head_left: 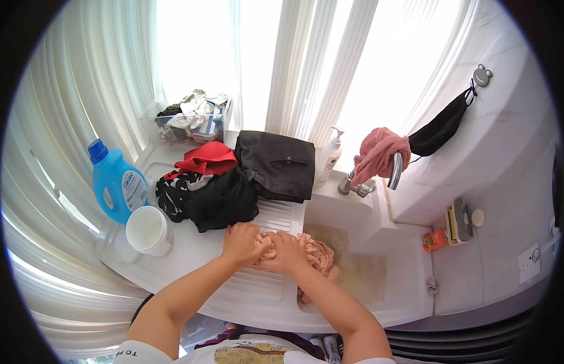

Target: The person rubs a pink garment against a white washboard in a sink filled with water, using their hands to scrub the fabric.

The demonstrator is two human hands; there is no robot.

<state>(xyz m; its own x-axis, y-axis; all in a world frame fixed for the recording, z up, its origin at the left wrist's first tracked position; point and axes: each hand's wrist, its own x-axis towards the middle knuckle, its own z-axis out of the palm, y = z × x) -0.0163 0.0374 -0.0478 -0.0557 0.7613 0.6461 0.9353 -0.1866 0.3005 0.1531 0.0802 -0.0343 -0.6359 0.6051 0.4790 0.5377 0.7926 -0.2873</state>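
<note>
Head view showed the bare left hand (240, 242) and bare right hand (288, 252) near each other, the 2 grasping 1 crumpled, textured peach-pink cloth (320, 259). It lay on the ridged white washboard (251, 286) and spilled over the edge of the deep white basin (409, 297), which held cloudy water (364, 276). Just beyond the left hand lay a crumpled black fabric garment (224, 203); farther left stood a round, open white plastic tub (154, 239).

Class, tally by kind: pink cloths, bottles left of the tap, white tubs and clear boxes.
Pink cloths: 2 (peach-pink cloth under left hand and right hand; rose-pink cloth on tap)
Bottles: 2 (blue bottle; white pump bottle)
White tub: 1
Clear box: 1
Total: 6
</note>
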